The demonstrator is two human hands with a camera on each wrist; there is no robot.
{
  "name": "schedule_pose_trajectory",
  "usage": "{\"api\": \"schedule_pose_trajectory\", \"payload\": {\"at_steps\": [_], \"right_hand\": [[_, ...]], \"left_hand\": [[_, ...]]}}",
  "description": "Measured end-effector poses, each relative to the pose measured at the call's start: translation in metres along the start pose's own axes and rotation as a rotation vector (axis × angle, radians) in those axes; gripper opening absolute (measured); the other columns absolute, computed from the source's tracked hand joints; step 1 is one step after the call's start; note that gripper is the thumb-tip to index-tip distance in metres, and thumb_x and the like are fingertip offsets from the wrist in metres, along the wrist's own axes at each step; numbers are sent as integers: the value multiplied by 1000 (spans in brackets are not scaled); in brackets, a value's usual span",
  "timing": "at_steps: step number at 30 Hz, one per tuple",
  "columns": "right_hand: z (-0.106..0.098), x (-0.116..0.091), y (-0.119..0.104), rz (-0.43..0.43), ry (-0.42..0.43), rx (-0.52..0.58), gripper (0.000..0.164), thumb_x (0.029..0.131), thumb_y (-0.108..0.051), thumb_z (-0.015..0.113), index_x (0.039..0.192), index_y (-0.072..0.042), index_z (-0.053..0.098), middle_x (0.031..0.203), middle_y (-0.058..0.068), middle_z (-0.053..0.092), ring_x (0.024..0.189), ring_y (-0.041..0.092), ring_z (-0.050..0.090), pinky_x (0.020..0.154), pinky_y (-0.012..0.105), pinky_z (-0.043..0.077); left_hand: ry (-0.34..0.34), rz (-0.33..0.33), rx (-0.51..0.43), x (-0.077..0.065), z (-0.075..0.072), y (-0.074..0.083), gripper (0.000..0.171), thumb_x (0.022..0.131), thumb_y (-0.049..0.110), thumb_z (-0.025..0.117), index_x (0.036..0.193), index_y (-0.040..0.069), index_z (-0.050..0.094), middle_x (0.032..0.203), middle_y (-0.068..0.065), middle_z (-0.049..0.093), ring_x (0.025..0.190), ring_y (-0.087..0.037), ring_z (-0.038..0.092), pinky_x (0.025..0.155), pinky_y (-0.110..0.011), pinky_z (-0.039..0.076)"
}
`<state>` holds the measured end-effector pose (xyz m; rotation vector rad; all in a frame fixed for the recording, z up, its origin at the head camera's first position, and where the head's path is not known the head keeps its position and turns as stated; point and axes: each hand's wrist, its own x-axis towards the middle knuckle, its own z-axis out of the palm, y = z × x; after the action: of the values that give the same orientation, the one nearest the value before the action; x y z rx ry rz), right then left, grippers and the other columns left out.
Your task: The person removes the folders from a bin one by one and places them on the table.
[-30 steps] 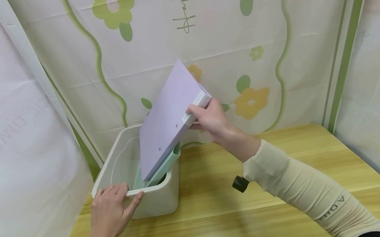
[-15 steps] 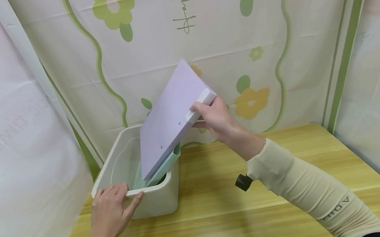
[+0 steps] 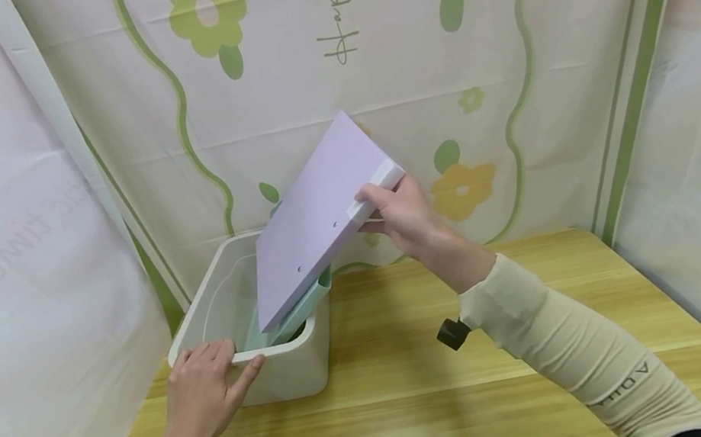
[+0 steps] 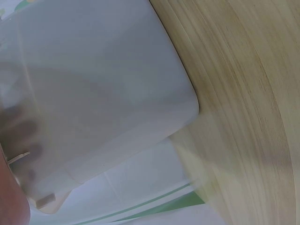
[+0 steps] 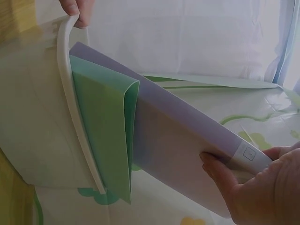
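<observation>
A lilac ring binder point(image 3: 315, 216) with a white spine label leans at a slant, its lower end inside a white plastic bin point(image 3: 293, 375). My right hand point(image 3: 409, 216) pinches its upper spine, thumb on top and fingers beneath. Below it, a mint-green folder point(image 3: 303, 311) sits tilted in the bin; in the right wrist view the green folder point(image 5: 103, 108) pokes out past the rim. With fingers hooked over the near rim and thumb outside, my left hand point(image 3: 202, 394) grips the bin. Finger shadows show through the bin wall point(image 4: 108, 84) in the left wrist view.
The bin stands on a wood-grain table point(image 3: 398, 419), at its left side. Behind it hangs a flower-printed cloth point(image 3: 290, 66), and more cloth panels close off the left and right sides. A small black device point(image 3: 453, 334) is worn at the right wrist.
My right hand has shifted slightly to the right, and the upper end of the lilac binder has moved with it. The left hand, bin and green folder look the same.
</observation>
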<state>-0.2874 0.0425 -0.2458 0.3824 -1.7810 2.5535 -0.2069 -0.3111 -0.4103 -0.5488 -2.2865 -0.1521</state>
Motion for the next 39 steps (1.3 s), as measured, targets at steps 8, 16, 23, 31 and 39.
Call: {"api": "schedule_pose_trajectory", "payload": {"at_steps": [8,16,23,31,39], "right_hand": [[-4,1,-1,6,17,9,52,92,3,57,142,-5,47,134,22,53,118,40,63,92,56,54],[-9,2,-4,-13,20,15,50,92,3,56,140,-4,48,133,23,55,117,40,65,92,57,53],[-14,3,-6,-25,20,12,50,92,3,55,141,-5,47,133,23,56,116,41,65,92,56,54],[-18,4,-9,-30,28,20,51,94,3,54,143,-5,45,138,22,54,119,40,63,92,57,53],[-28,8,-11,-39,59,16,48,99,0,54,145,-2,42,138,24,55,119,40,64,91,55,54]], "left_hand": [[-2,-2,3,-2,1,-1,49,97,60,57,75,19,40,67,11,38,63,-17,50,70,-45,43],[6,2,0,-2,1,-1,50,97,60,57,75,18,41,67,11,38,62,-16,49,69,-45,44],[3,0,-4,-1,1,-1,50,97,60,57,75,18,41,66,12,36,62,-15,47,69,-44,43],[-7,-5,2,-1,0,-1,49,96,58,59,75,18,41,67,12,38,62,-16,49,69,-44,43],[-21,-6,7,0,0,-1,49,96,57,60,74,17,41,67,12,37,62,-15,48,68,-43,42]]}}
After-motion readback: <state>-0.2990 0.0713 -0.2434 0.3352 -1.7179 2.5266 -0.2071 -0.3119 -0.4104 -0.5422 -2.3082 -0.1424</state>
